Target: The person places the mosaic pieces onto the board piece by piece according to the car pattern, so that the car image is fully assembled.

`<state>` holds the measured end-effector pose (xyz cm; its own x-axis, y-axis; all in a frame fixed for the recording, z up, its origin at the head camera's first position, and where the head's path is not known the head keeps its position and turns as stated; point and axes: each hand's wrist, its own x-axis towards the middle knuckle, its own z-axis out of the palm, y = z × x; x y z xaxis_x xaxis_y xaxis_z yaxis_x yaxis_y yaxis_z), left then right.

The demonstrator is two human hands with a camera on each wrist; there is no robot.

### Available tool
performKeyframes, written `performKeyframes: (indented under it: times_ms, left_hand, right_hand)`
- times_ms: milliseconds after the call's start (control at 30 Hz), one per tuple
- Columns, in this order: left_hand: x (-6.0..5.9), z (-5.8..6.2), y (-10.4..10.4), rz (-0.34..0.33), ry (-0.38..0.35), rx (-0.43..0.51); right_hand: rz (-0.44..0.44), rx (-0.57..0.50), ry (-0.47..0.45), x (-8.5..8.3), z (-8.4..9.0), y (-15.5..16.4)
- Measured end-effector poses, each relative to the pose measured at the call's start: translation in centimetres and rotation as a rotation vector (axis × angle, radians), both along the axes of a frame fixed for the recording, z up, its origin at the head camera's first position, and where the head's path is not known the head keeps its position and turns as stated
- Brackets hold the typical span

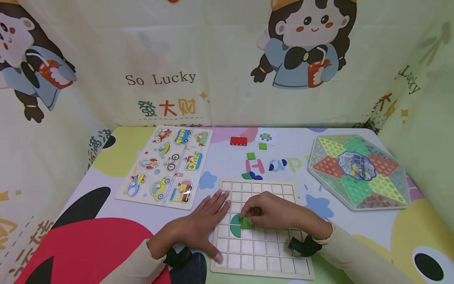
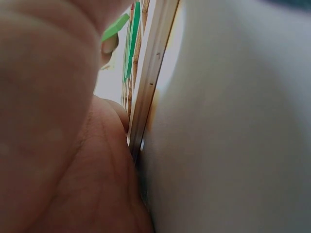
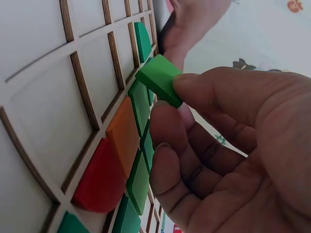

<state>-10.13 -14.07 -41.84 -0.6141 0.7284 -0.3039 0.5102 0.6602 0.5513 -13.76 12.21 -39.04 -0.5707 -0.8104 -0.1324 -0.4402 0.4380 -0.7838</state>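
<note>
A wooden grid board (image 1: 262, 244) lies at the table's near edge. My right hand (image 1: 264, 215) pinches a light green square block (image 1: 246, 223) just over the board's left-middle cells, next to dark green curved pieces (image 1: 235, 225) set in the grid. In the right wrist view the green block (image 3: 159, 80) is tilted between thumb and fingers (image 3: 170, 131), above the board (image 3: 39, 97) with an orange piece (image 3: 124, 133), a red half-round (image 3: 99, 177) and green pieces. My left hand (image 1: 203, 221) rests flat with straight fingers over the board's left edge (image 2: 153, 73).
A vehicle peg puzzle (image 1: 166, 165) lies at the left. A hexagonal checkers board (image 1: 358, 171) sits at the right. A red block (image 1: 238, 141), two green squares (image 1: 251, 156), a small card (image 1: 266, 137) and blue and green pieces (image 1: 252, 175) lie beyond the grid board. Printed cloth walls surround the table.
</note>
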Motion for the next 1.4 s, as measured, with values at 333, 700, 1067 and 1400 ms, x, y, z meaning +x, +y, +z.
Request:
performKeyframes:
  times_ms: [333,700,1067,1400]
  left_hand:
    - [0.0,0.1,0.1,0.001,0.003,0.003]
    - [0.1,0.1,0.1,0.002,0.003,0.001]
    - [0.1,0.0,0.1,0.004,0.008,-0.002]
    - [0.1,0.0,0.0,0.003,0.008,0.005]
  right_hand:
    - [0.03,0.016,-0.066,0.5,-0.4,-0.1]
    - [0.043,0.085,0.069,0.9,-0.1,-0.4]
    - [0.014,0.123,0.097,1.3,-0.1,-0.6]
    - [0.019,0.118,0.101,1.2,-0.3,-0.7]
